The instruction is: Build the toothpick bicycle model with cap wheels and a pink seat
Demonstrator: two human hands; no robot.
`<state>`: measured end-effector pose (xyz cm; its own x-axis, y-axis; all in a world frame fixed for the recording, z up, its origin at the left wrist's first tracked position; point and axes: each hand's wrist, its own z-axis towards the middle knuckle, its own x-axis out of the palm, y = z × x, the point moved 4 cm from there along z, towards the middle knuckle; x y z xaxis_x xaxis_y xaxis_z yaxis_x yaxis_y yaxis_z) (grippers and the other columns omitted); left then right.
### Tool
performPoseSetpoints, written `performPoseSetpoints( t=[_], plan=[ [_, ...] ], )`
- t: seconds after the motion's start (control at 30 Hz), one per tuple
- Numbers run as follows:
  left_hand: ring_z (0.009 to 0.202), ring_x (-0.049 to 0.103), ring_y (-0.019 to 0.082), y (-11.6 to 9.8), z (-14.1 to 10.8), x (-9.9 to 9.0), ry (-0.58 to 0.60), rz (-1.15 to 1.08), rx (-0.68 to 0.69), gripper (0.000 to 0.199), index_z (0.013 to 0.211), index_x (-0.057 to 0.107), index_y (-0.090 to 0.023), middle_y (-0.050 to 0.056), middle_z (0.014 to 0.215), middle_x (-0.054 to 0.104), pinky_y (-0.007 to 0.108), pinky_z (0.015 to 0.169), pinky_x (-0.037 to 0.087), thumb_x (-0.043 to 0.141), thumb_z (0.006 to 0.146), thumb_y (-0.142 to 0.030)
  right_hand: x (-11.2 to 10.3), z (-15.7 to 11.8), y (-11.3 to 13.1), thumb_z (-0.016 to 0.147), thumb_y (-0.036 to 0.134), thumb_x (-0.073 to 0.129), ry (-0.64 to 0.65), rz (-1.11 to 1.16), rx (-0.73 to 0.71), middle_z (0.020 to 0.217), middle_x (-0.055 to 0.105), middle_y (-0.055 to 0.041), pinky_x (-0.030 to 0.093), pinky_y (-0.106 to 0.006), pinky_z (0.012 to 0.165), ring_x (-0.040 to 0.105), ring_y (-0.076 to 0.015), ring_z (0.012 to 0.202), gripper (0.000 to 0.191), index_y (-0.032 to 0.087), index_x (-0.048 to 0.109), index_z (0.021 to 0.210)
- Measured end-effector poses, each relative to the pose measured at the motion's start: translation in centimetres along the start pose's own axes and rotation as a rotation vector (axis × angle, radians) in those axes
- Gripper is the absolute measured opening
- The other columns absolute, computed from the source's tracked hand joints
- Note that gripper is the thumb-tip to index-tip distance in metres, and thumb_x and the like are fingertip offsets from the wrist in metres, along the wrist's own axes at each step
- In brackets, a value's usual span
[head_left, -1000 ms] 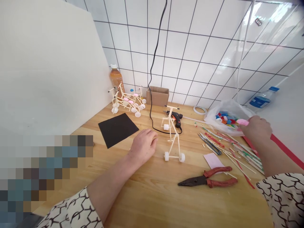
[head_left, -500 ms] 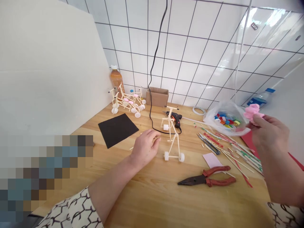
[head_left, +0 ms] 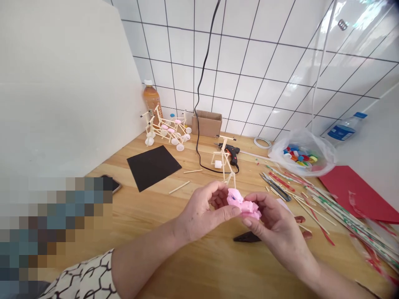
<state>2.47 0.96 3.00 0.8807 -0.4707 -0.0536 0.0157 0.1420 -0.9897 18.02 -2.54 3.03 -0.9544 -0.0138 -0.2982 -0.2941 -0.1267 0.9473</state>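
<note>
Both hands hold a crumpled pink lump [head_left: 243, 204] with a small dark mark on it; I cannot make out its material. My left hand [head_left: 205, 211] pinches its left end between thumb and fingers. At its right end, the thumb and fingers of my right hand [head_left: 274, 224] are closed on it. Just behind stands a small tricycle model [head_left: 225, 155] made of thin sticks, with a white wheel; its lower front is hidden by my hands and the lump. Pliers [head_left: 247, 237] lie beneath my right hand, partly covered.
Further back are a black glue gun [head_left: 231, 153], a cardboard box [head_left: 207, 123], more stick models [head_left: 168, 131] and a black sheet [head_left: 154, 167]. To the right lie scissors-like snips [head_left: 276, 187], loose sticks [head_left: 339, 214], a red sheet [head_left: 358, 193] and a bag of colored caps [head_left: 302, 155].
My right hand has brought the pink lump from the far right to the front middle. My left hand has shifted right and down and taken hold of it too.
</note>
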Motion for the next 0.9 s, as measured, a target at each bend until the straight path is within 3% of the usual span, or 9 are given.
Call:
performPoseSetpoints(
  t=[0.2,0.4,0.5,0.63,0.73,0.83,0.9],
  plan=[
    [0.069,0.056,0.012,0.2,0.1,0.4,0.016,0.055,-0.056,0.025,0.087,0.055,-0.016,0.003,0.079,0.063,0.023,0.061,0.044,0.063,0.075,-0.036,0.3,-0.5,-0.5,0.078,0.034,0.061,0.085,-0.044,0.031,0.086,0.062,-0.0033,0.049,-0.031,0.07,0.059,-0.018,0.078,0.022,0.023,0.055,0.097],
    [0.071,0.059,0.013,-0.2,-0.1,1.0,0.097,0.044,-0.012,0.017,0.084,0.053,-0.015,0.002,0.076,0.063,0.023,0.062,0.044,0.055,0.082,-0.032,0.7,-0.6,-0.4,0.079,0.031,0.06,0.094,0.001,0.081,0.078,0.06,-0.0013,0.048,-0.027,0.06,0.056,-0.0153,0.069,0.018,0.02,0.055,0.092],
    [0.078,0.06,0.014,-0.1,-0.2,0.9,0.072,0.064,0.021,0.016,0.09,0.052,-0.015,0.003,0.083,0.062,0.025,0.069,0.047,0.055,0.081,-0.028,0.2,-0.5,-0.3,0.081,0.021,0.056,0.044,-0.078,-0.075,0.083,0.06,-0.0021,0.048,-0.028,0.065,0.058,-0.0157,0.074,0.013,0.021,0.054,0.094],
    [0.084,0.06,0.016,0.1,-0.3,0.9,0.093,0.098,0.019,0.031,0.1,0.05,-0.015,0.006,0.095,0.062,0.029,0.076,0.049,0.062,0.074,-0.025,-0.3,-0.5,0.5,0.079,0.002,0.048,-0.005,-0.341,-0.459,0.09,0.057,-0.0038,0.045,-0.031,0.074,0.056,-0.0169,0.086,0.025,0.022,0.055,0.093],
    [0.086,0.061,0.016,0.5,-0.4,1.0,0.12,0.112,-0.041,0.035,0.103,0.052,-0.015,0.007,0.1,0.063,0.03,0.076,0.051,0.065,0.073,-0.027,-0.1,-0.8,1.1,0.076,-0.005,0.046,0.002,-0.505,-0.654,0.09,0.055,-0.005,0.044,-0.032,0.075,0.054,-0.0172,0.086,0.031,0.02,0.055,0.092],
    [0.084,0.061,0.015,0.4,-0.3,1.0,0.127,0.14,-0.013,0.021,0.097,0.057,-0.014,0.006,0.094,0.064,0.028,0.075,0.051,0.059,0.077,-0.02,0.1,-1.3,1.5,0.075,-0.005,0.047,0.055,-0.533,-0.71,0.093,0.054,-0.0058,0.044,-0.033,0.075,0.052,-0.0181,0.087,0.034,0.02,0.054,0.096],
    [0.081,0.062,0.014,0.3,-0.3,0.9,0.084,0.163,0.044,0.02,0.096,0.058,-0.014,0.005,0.09,0.065,0.027,0.074,0.052,0.059,0.076,-0.016,0.0,-1.5,1.5,0.075,-0.001,0.05,0.111,-0.471,-0.632,0.101,0.052,-0.0078,0.043,-0.036,0.081,0.051,-0.0206,0.095,0.036,0.021,0.051,0.104]
  ],
)
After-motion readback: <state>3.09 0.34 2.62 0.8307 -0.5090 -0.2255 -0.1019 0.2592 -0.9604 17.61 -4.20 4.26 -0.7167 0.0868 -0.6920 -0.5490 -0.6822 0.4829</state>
